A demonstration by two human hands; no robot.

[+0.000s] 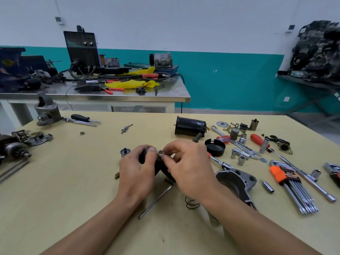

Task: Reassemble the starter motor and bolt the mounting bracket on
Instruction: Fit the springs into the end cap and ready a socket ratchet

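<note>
Our left hand grips the black motor part; our right hand pinches a small nut on its top. If the fingers slip, we could drop the nut.

Two arms of one person, seen from the wearer's own head. The left forearm enters the frame from 7 o'clock and the right forearm from 5 o'clock; each is bare from the frame edge to the wrist. The left hand and right hand are likewise bare. The left thumbnail, at 12 o'clock on that hand, is cut short.
</note>
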